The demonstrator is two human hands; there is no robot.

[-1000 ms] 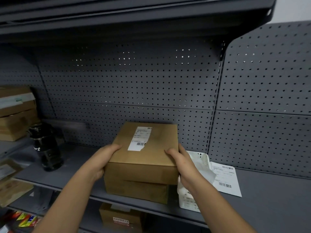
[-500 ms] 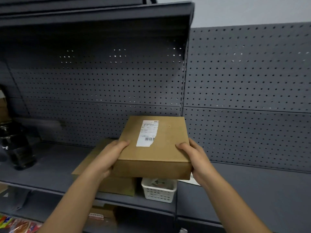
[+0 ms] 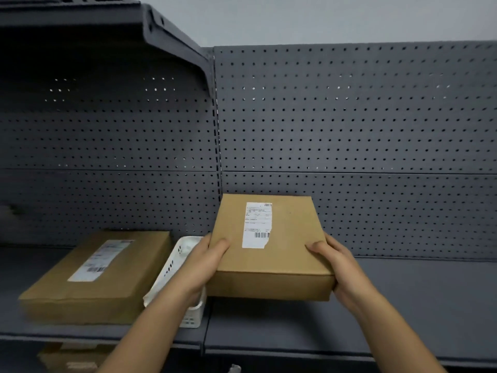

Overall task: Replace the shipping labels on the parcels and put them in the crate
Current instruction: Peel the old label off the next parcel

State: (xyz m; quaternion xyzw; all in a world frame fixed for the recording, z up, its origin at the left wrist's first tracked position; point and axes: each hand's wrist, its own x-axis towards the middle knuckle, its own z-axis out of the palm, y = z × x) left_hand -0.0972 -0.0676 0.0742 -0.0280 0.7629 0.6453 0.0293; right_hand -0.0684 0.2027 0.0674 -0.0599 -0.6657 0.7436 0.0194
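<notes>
Cardboard parcel (image 3: pixel 271 249), long axis pointing away; left hand (image 3: pixel 200 265) and right hand (image 3: pixel 340 265) pinch its sides, fingers (image 3: pixel 220 244) curled.

Stockroom or shop storage bay, by its fittings: dark grey perforated metal back panels (image 3: pixel 349 117) run across the bay behind a deep grey metal shelf (image 3: pixel 403 305), with an overhanging grey metal upper shelf (image 3: pixel 172 30) at left (retail-style racking). A flat brown cardboard parcel (image 3: pixel 107 289) bearing a white printed barcode label (image 3: pixel 100 261) lies on the shelf beside a white slotted plastic basket (image 3: pixel 185 251). A second brown cardboard parcel (image 3: pixel 282 259), likewise labelled, is held before the panels. Another cardboard box (image 3: pixel 67 356) shows, blurred, on the tier below.
</notes>
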